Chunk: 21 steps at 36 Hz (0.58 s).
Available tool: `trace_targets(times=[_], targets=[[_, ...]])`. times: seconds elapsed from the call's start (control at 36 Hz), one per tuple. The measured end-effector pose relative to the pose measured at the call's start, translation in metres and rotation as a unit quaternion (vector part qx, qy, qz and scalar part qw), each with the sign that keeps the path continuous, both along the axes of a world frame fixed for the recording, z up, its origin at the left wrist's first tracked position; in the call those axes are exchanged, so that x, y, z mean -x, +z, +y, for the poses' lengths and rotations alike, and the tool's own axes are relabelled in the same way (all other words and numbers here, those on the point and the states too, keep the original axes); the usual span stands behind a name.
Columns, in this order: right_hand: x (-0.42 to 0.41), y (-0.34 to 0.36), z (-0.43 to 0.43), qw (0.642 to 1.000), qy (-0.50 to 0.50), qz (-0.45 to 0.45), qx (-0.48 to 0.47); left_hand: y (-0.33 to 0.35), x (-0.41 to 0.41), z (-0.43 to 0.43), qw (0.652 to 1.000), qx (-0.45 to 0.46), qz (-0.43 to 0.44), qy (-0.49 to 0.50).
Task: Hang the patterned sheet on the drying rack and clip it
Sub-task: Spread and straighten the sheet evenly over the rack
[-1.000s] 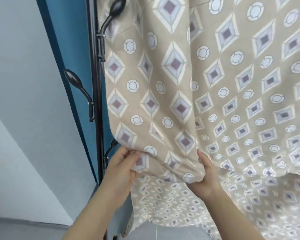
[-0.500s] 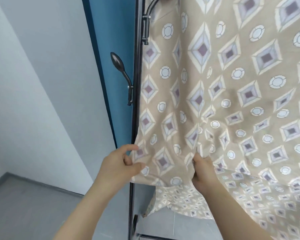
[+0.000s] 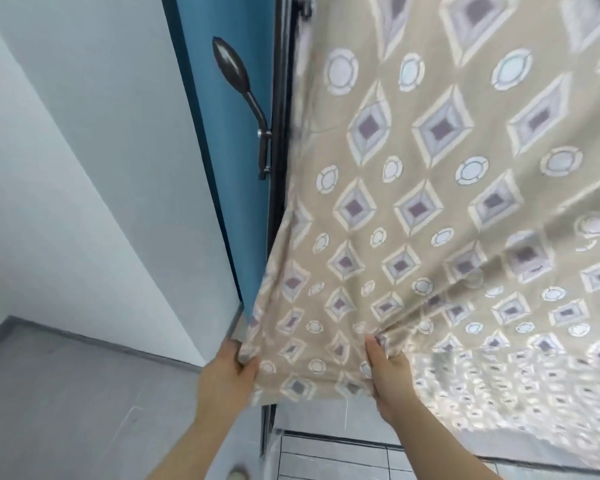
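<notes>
The patterned sheet, beige with grey-purple diamonds and pale circles, hangs from above and fills the right half of the view. Its lower left corner is pulled toward me. My left hand pinches the sheet's left edge near the bottom. My right hand grips a bunched fold of the bottom hem a little to the right. A black upright post of the drying rack runs down beside the sheet's left edge, partly covered by it. No clip is in view.
A black oval-tipped hook juts left from the post. Behind it are a blue panel and a white wall. Grey floor lies below left, pale tiles below the sheet.
The view has tilted down and moved closer. Both hands have dropped lower with the sheet's corner and pulled it out toward me, stretching the fabric tighter.
</notes>
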State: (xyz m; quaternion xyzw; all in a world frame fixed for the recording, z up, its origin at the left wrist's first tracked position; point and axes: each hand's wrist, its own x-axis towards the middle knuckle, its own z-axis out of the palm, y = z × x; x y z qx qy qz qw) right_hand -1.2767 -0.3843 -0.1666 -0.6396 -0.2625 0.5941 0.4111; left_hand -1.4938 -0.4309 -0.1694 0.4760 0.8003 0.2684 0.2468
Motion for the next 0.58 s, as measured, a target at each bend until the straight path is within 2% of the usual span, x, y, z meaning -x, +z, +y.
trace_targets(times=[0.08,0.17,0.22,0.31,0.42,0.5,0.58], targets=[[-0.006,-0.018,-0.011,0.999,-0.012,-0.034,0.032,0.0,-0.002,-0.003,0.998,0.057,0.029,-0.001],[-0.012,-0.019,-0.016,0.999,-0.014,-0.015,0.043,0.003,-0.011,-0.008,0.997,0.071,0.027,-0.026],[-0.014,-0.016,-0.019,0.998,-0.022,0.04,0.053,0.007,-0.023,-0.011,0.996,0.051,-0.052,-0.047],[-0.015,-0.019,-0.026,0.988,-0.019,0.128,0.089,0.018,-0.05,-0.011,0.968,0.027,-0.222,-0.11],[-0.021,-0.013,-0.035,0.978,0.035,0.186,0.088,0.01,-0.074,-0.004,0.934,0.026,-0.301,-0.192],[-0.028,-0.006,-0.041,0.97,0.12,0.208,0.048,0.006,-0.083,0.005,0.935,0.073,-0.289,-0.193],[-0.041,-0.002,-0.044,0.969,0.159,0.186,0.01,0.013,-0.092,0.012,0.951,0.128,-0.202,-0.196]])
